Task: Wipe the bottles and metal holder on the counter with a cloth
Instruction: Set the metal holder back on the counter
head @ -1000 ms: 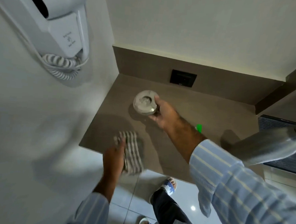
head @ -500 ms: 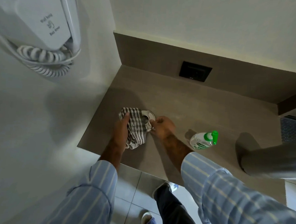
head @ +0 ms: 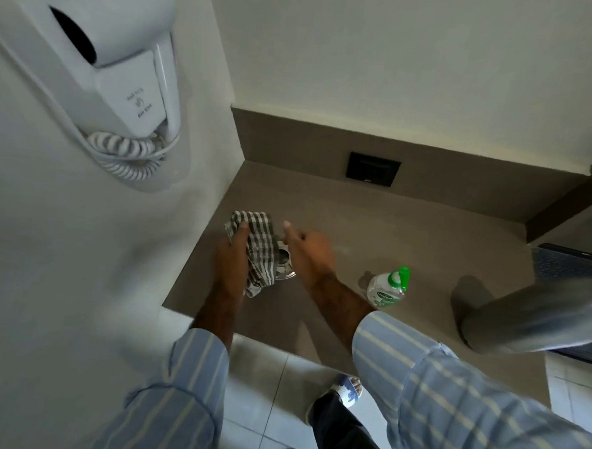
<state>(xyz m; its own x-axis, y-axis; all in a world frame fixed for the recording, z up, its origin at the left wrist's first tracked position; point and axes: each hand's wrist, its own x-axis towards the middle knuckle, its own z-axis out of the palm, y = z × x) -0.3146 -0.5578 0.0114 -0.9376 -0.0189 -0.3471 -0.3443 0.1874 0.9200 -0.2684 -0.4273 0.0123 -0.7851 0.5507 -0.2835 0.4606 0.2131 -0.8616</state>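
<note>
Wiping: the holder (head: 284,265) is the step in hand, judged from the cloth laid over it.
Left hand (head: 231,258): closed around the cloth (head: 259,250), thumb on top, pressing the fabric down onto the holder's left side; the bunched grip keeps a thick pad under the palm for rubbing.
Right hand (head: 308,256): fingers loosely curled on the holder's right edge, index raised; whether it pinches the rim or only braces it I cannot tell. It likely steadies the piece so it does not slide under the wiping.
Holder: small round metal piece on the counter (head: 373,228), near the left wall and toward the near edge, mostly hidden between the hands; only a shiny sliver shows.
Cloth: striped, draped over the holder with a tail hanging toward the near edge.
Bottle (head: 387,287): clear with a green pump, standing to the right of the hands, well apart from the holder, untouched now; probably waiting its turn.
Blurred shape (head: 536,319): grey, at the right edge; what it is cannot be told.
Dryer (head: 100,63): on the left wall, above the work, no part in it.
Progress: holder being cleaned; bottle wiping seems yet to do.
Risk: a light holder may skid toward the near edge if the brace slips.
</note>
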